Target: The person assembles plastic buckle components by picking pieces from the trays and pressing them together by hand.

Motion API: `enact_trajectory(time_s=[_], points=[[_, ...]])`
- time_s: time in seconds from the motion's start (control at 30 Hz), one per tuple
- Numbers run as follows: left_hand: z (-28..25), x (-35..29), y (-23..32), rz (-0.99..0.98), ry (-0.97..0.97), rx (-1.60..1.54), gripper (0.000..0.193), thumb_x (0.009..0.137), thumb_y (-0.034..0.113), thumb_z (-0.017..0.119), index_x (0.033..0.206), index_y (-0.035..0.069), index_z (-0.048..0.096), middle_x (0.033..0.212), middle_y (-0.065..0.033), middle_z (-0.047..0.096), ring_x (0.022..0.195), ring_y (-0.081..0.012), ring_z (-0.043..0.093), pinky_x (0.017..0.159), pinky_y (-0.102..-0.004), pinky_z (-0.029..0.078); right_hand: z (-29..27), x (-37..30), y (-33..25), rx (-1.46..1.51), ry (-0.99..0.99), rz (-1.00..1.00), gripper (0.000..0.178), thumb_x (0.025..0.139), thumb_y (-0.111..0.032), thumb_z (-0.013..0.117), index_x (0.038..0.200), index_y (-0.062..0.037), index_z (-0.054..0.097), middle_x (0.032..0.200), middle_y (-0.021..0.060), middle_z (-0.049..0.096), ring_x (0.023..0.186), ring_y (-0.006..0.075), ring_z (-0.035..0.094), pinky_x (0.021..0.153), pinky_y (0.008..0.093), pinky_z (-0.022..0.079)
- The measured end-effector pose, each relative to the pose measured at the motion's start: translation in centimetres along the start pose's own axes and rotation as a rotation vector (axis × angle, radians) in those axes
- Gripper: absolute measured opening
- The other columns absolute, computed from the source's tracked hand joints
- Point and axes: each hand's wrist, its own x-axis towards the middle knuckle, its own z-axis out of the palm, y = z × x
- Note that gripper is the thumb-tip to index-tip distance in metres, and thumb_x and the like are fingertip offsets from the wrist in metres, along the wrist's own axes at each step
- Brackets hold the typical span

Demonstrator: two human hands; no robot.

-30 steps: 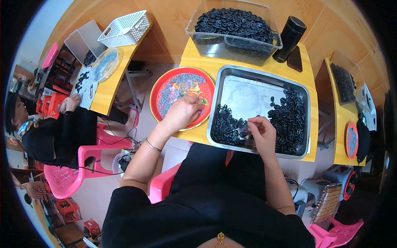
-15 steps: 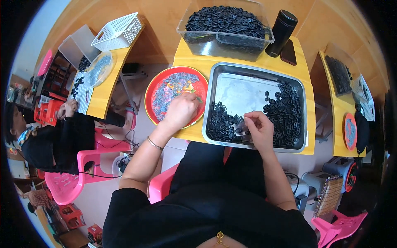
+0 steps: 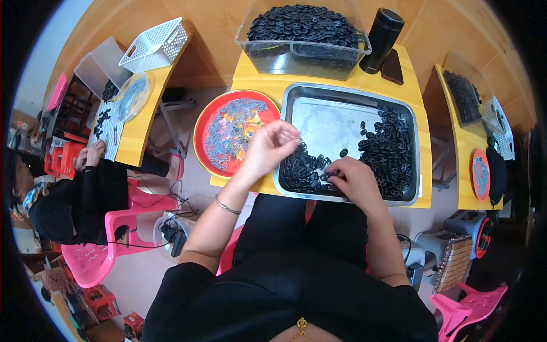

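Note:
My left hand (image 3: 270,145) hovers over the left rim of the metal tray (image 3: 347,91), just right of the red plate (image 3: 206,117). Its fingers are bunched together and I see nothing in them. The plate holds thin grey and coloured bands. My right hand (image 3: 354,181) rests in the tray's near side, fingertips pinching small black ring pieces (image 3: 302,168). A larger heap of the same black pieces (image 3: 390,148) lies along the tray's right side. The tray's middle is bare metal.
Behind the tray stand a clear tub of black pieces (image 3: 302,34), a black flask (image 3: 383,31) and a dark phone (image 3: 393,65). A person in black (image 3: 74,194) sits at the left table with a white basket (image 3: 154,43). Pink chairs (image 3: 94,259) and another yellow table (image 3: 473,142) flank me.
My left hand has moved right, from over the red plate to the tray's left edge. My right hand has stayed on the black pieces at the tray's near side.

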Motion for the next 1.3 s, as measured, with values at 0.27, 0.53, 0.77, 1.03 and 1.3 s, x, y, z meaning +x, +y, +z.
enact_trajectory(time_s=[0.27, 0.53, 0.77, 1.03, 1.3], points=[[3.8, 0.1, -2.0, -0.212, -0.047, -0.352, 0.01, 0.083, 0.004, 0.063, 0.093, 0.002, 0.063, 0.084, -0.0029, 0.064, 0.076, -0.0062, 0.058, 0.069, -0.0186, 0.045, 0.9, 0.4, 0.0, -0.008, 0.044, -0.037, 0.013, 0.074, -0.011, 0.064, 0.087, -0.0088, 0.06, 0.085, 0.0077, 0.059, 0.082, 0.0274, 0.058, 0.069, 0.0376, 0.047], [4.4, 0.1, -2.8, -0.277, -0.031, -0.458, 0.014, 0.083, 0.006, 0.063, 0.097, 0.002, 0.062, 0.085, -0.002, 0.064, 0.076, -0.0062, 0.058, 0.069, -0.0184, 0.046, 1.6, 1.8, 0.2, -0.07, 0.143, 0.001, 0.014, 0.075, -0.01, 0.063, 0.088, -0.009, 0.06, 0.082, 0.0088, 0.057, 0.08, 0.0287, 0.058, 0.069, 0.0387, 0.047], [4.2, 0.0, -3.4, -0.302, -0.079, -0.55, 0.013, 0.084, 0.007, 0.062, 0.096, 0.002, 0.061, 0.086, -0.0019, 0.063, 0.077, -0.0062, 0.058, 0.071, -0.0184, 0.048, 1.5, 2.3, 0.0, -0.111, 0.065, 0.102, 0.015, 0.073, -0.01, 0.065, 0.087, -0.0082, 0.06, 0.08, 0.0095, 0.058, 0.077, 0.0294, 0.059, 0.067, 0.0396, 0.047], [4.3, 0.0, -3.5, -0.253, -0.072, -0.505, 0.011, 0.082, 0.001, 0.063, 0.092, 0.002, 0.061, 0.086, -0.0039, 0.064, 0.079, -0.008, 0.059, 0.074, -0.0206, 0.047, 1.6, 1.7, 0.6, 0.385, 0.316, 0.127, 0.017, 0.076, -0.008, 0.066, 0.093, -0.0063, 0.067, 0.083, 0.0075, 0.064, 0.066, 0.0141, 0.06, 0.06, 0.0254, 0.047], [4.5, 0.0, -3.4, -0.229, -0.071, -0.472, 0.013, 0.08, -0.002, 0.064, 0.092, 0.002, 0.059, 0.086, -0.0032, 0.063, 0.08, -0.008, 0.059, 0.077, -0.0214, 0.047, 2.4, 1.4, 0.6, 0.568, 0.377, 0.118, 0.014, 0.08, -0.002, 0.063, 0.094, -0.0014, 0.064, 0.075, 0.0017, 0.063, 0.064, 0.0045, 0.057, 0.057, 0.0175, 0.044]])
